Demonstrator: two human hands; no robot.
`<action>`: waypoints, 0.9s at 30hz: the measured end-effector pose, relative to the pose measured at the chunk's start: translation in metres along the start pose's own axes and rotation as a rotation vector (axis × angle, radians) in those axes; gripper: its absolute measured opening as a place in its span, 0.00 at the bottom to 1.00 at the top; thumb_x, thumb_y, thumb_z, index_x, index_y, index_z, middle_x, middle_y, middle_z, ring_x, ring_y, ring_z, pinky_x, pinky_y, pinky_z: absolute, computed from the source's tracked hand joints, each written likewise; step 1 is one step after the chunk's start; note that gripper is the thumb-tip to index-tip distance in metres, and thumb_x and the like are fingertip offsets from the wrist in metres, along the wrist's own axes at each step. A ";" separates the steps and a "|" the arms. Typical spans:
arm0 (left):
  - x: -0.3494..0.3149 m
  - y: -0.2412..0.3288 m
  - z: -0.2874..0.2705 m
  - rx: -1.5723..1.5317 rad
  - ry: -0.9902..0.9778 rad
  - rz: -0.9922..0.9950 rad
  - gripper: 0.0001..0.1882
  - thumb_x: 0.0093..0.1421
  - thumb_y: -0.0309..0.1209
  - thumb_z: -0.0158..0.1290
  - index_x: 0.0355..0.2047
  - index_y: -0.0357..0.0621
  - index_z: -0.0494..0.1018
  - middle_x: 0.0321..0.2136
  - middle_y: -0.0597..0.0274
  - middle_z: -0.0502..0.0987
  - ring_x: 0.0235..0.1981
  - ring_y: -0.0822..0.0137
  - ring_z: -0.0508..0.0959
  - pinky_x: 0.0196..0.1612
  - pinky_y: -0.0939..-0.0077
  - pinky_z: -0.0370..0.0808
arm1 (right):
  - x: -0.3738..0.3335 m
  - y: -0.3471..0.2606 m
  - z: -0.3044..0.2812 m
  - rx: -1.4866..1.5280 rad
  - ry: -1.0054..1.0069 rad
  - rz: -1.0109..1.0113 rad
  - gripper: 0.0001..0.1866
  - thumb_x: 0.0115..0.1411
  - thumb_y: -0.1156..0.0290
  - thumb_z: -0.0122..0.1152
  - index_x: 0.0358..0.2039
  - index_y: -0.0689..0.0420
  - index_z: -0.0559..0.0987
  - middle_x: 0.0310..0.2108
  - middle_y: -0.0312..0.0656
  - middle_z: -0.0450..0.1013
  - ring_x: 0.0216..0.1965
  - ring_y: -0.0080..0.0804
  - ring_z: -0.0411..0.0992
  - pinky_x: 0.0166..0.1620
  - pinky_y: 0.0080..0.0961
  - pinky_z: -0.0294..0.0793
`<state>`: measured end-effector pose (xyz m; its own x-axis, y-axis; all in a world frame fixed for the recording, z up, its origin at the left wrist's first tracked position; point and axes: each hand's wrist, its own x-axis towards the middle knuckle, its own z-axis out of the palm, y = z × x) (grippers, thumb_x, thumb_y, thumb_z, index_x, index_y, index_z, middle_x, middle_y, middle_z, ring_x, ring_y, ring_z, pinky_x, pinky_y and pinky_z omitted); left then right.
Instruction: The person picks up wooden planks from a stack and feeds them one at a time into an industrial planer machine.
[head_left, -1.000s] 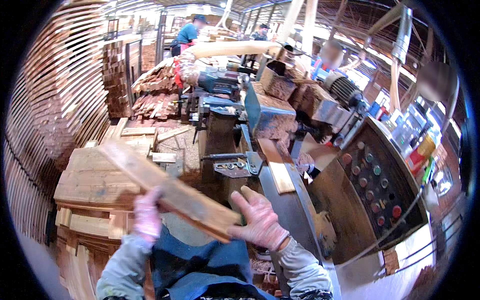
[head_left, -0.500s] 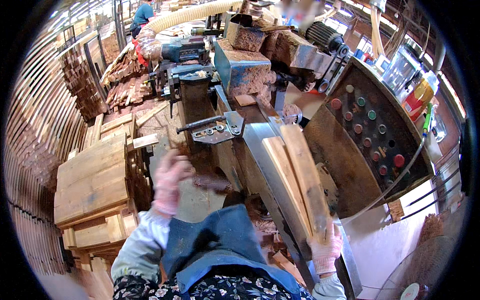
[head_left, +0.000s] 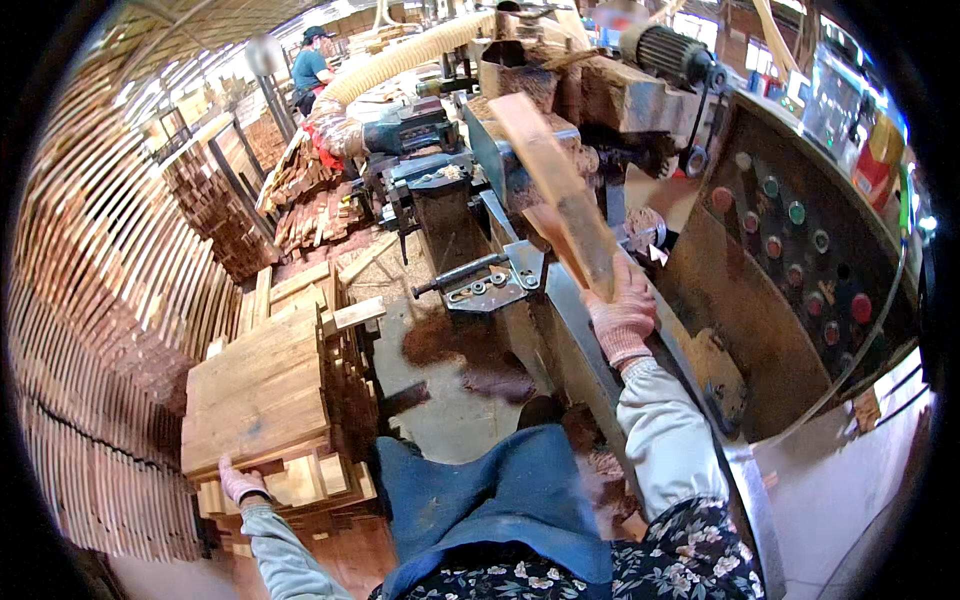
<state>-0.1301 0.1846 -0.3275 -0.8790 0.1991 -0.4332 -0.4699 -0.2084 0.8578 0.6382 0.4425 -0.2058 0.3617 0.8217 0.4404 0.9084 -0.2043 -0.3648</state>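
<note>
My right hand (head_left: 622, 308), in a pale pink glove, is closed around the near end of a narrow wooden board (head_left: 565, 195). The board slants up and away over the machine's metal rail; a second strip of wood (head_left: 550, 228) shows beside and partly under it. At the lower left, my gloved left hand (head_left: 240, 482) touches the near edge of a stack of wooden boards (head_left: 260, 385). Its fingers are apart at that edge; the fingertips are partly hidden.
Left of the rail sits a metal guide bracket (head_left: 490, 278). A control box with round buttons (head_left: 800, 240) stands to the right. Tall timber piles (head_left: 110, 330) line the left side. Farther back are a ribbed hose (head_left: 410, 58), a motor (head_left: 670, 52) and another person (head_left: 310, 70).
My right hand has carried the boards forward along the rail, away from me. The left hand has swung down and left to the stack's near edge. My view has shifted left.
</note>
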 end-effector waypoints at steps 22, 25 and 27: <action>-0.106 0.023 0.026 0.027 -0.402 0.170 0.33 0.62 0.48 0.66 0.64 0.48 0.74 0.58 0.55 0.79 0.57 0.55 0.78 0.60 0.55 0.76 | -0.076 0.068 -0.071 0.117 -0.006 -0.453 0.21 0.58 0.68 0.68 0.54 0.51 0.82 0.42 0.46 0.77 0.49 0.51 0.74 0.53 0.47 0.74; -0.170 0.016 0.065 0.071 -0.611 0.097 0.30 0.70 0.46 0.58 0.67 0.47 0.70 0.60 0.54 0.77 0.60 0.56 0.77 0.62 0.53 0.77 | -0.027 0.032 -0.024 -0.135 -0.207 -0.304 0.21 0.59 0.63 0.68 0.54 0.51 0.82 0.42 0.44 0.78 0.49 0.50 0.75 0.53 0.47 0.74; -0.214 -0.009 0.101 0.118 -0.670 0.167 0.30 0.70 0.44 0.59 0.68 0.45 0.69 0.62 0.52 0.75 0.63 0.55 0.75 0.68 0.53 0.72 | -0.017 0.007 -0.021 -0.021 -0.199 -0.397 0.25 0.59 0.60 0.68 0.57 0.51 0.80 0.46 0.45 0.79 0.53 0.50 0.75 0.56 0.46 0.74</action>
<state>0.0702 0.2410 -0.2149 -0.6815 0.7292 -0.0618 -0.2878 -0.1893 0.9388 0.6430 0.4152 -0.1986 -0.0619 0.9245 0.3762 0.9736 0.1389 -0.1811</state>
